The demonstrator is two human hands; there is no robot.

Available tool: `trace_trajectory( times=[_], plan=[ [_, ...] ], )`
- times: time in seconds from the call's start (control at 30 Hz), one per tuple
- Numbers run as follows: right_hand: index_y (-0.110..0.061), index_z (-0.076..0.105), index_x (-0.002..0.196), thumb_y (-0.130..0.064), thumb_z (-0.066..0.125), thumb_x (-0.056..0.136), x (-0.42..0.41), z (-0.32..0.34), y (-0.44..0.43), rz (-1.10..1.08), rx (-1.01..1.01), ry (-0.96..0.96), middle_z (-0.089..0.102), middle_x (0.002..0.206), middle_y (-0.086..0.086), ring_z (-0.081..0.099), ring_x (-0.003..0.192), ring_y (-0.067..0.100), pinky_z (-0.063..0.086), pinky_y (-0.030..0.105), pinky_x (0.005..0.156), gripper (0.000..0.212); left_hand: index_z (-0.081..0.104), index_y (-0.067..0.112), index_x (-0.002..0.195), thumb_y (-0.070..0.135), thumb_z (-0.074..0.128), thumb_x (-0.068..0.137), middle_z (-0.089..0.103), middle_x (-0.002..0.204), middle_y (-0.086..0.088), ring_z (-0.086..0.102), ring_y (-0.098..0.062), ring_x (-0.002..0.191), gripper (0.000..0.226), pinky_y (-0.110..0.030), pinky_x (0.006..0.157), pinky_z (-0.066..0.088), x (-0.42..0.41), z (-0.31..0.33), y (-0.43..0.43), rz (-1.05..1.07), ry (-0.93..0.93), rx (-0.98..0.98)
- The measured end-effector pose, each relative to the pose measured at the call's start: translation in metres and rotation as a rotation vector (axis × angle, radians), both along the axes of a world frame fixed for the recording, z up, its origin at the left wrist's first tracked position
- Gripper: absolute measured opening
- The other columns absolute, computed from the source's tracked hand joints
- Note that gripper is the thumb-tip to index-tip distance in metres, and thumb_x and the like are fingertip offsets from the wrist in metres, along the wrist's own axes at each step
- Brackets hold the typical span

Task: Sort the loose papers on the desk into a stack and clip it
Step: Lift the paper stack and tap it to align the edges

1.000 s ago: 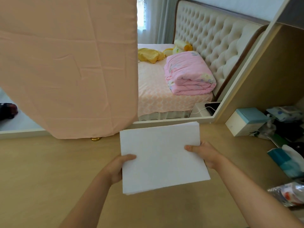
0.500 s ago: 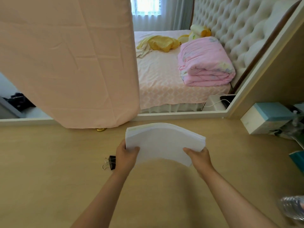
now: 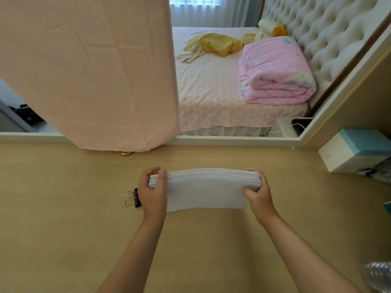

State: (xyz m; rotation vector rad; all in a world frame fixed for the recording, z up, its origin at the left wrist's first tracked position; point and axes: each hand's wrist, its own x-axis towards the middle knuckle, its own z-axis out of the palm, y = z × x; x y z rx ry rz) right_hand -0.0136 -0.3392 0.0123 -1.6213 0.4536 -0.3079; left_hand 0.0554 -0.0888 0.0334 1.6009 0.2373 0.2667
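One paper stack [image 3: 206, 191] is held upright on the pale wooden desk [image 3: 63, 218]. The left hand [image 3: 153, 191] and right hand [image 3: 257, 191] each curl their fingers round one end of it. One black binder clip [image 3: 134, 198] lies just left of the stack, partly hidden by the left hand. Beyond the stack hangs one pink cloth [image 3: 88, 70]. One white-and-teal box [image 3: 351, 151] sits well to the stack's right. Farther back stands a bed [image 3: 211, 92].
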Motion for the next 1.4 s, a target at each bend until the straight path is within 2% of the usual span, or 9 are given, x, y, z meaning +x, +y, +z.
trace_trajectory(
  times=[0.1, 0.27, 0.47, 0.6, 0.83, 0.97, 1.13, 1.23, 1.4],
  plan=[
    [-0.012, 0.058, 0.109, -0.005, 0.051, 0.061, 0.0, -0.004, -0.003, 0.053, 0.022, -0.001, 0.063, 0.101, -0.002, 0.06, 0.087, 0.002, 0.047, 0.014, 0.073, 0.05, 0.065, 0.015, 0.103, 0.016, 0.063, 0.092, 0.07, 0.102, 0.008, 0.061, 0.001, 0.097, 0.011, -0.017, 0.082, 0.042, -0.001, 0.002, 0.001, -0.007, 0.019, -0.042],
    [-0.006, 0.059, 0.108, -0.005, 0.048, 0.062, 0.0, -0.002, -0.005, 0.096, 0.052, -0.008, 0.063, 0.098, -0.001, 0.059, 0.084, 0.003, 0.045, 0.013, 0.069, 0.047, 0.063, 0.013, 0.111, 0.012, 0.058, 0.095, 0.072, 0.107, 0.001, 0.067, -0.015, 0.103, 0.017, -0.025, 0.087, 0.047, -0.005, 0.001, 0.009, -0.006, 0.003, -0.113],
    [-0.012, 0.061, 0.104, -0.007, 0.051, 0.064, -0.001, -0.005, -0.003, 0.101, 0.021, -0.001, 0.063, 0.1, -0.003, 0.058, 0.088, 0.005, 0.045, 0.02, 0.074, 0.042, 0.061, 0.015, 0.117, 0.018, 0.05, 0.101, 0.07, 0.115, 0.001, 0.065, -0.016, 0.108, 0.02, -0.029, 0.093, 0.048, -0.008, -0.001, 0.009, 0.031, 0.001, -0.181],
    [-0.016, 0.062, 0.107, -0.009, 0.054, 0.064, 0.0, -0.006, -0.002, 0.079, -0.005, 0.013, 0.065, 0.104, -0.003, 0.06, 0.092, 0.004, 0.046, 0.024, 0.079, 0.044, 0.061, 0.014, 0.116, 0.015, 0.052, 0.099, 0.071, 0.115, 0.001, 0.065, -0.012, 0.109, 0.019, -0.018, 0.089, 0.049, -0.009, -0.001, 0.01, 0.013, 0.002, -0.163],
    [-0.02, 0.062, 0.107, -0.01, 0.053, 0.064, 0.001, -0.004, 0.0, 0.052, -0.025, 0.037, 0.066, 0.104, -0.003, 0.06, 0.089, -0.002, 0.045, 0.022, 0.079, 0.045, 0.063, 0.02, 0.116, 0.019, 0.057, 0.097, 0.068, 0.117, 0.008, 0.062, -0.006, 0.112, 0.02, -0.024, 0.095, 0.046, -0.009, 0.004, 0.004, 0.05, -0.014, -0.097],
    [-0.028, 0.062, 0.103, -0.011, 0.053, 0.064, 0.001, -0.002, 0.0, 0.05, -0.032, 0.058, 0.066, 0.101, -0.007, 0.06, 0.085, -0.008, 0.045, 0.022, 0.077, 0.044, 0.059, 0.018, 0.122, 0.013, 0.049, 0.1, 0.069, 0.12, 0.003, 0.063, -0.007, 0.114, 0.025, -0.025, 0.098, 0.046, -0.005, 0.005, 0.006, 0.065, 0.033, -0.183],
    [-0.022, 0.062, 0.105, -0.011, 0.054, 0.065, 0.002, -0.004, 0.0, 0.05, -0.009, 0.055, 0.067, 0.095, -0.005, 0.061, 0.083, -0.001, 0.046, 0.022, 0.076, 0.043, 0.059, 0.021, 0.124, 0.017, 0.056, 0.097, 0.067, 0.123, 0.006, 0.06, -0.005, 0.116, 0.027, -0.024, 0.097, 0.046, -0.007, 0.006, 0.005, 0.044, 0.016, -0.149],
    [-0.019, 0.063, 0.108, -0.011, 0.053, 0.065, 0.002, -0.005, -0.001, 0.056, -0.003, 0.067, 0.068, 0.097, -0.002, 0.061, 0.087, 0.006, 0.046, 0.025, 0.076, 0.044, 0.057, 0.021, 0.127, 0.014, 0.048, 0.1, 0.067, 0.122, 0.005, 0.061, -0.005, 0.115, 0.029, -0.023, 0.096, 0.046, -0.007, 0.006, 0.008, 0.047, 0.034, -0.187],
    [-0.016, 0.062, 0.11, -0.011, 0.053, 0.065, 0.002, -0.005, -0.001, 0.061, -0.01, 0.065, 0.068, 0.098, -0.001, 0.062, 0.084, 0.0, 0.047, 0.023, 0.076, 0.046, 0.058, 0.026, 0.126, 0.014, 0.06, 0.094, 0.064, 0.124, 0.011, 0.058, 0.002, 0.116, 0.034, -0.022, 0.096, 0.045, -0.011, 0.008, 0.005, 0.051, 0.033, -0.093]
  ],
)
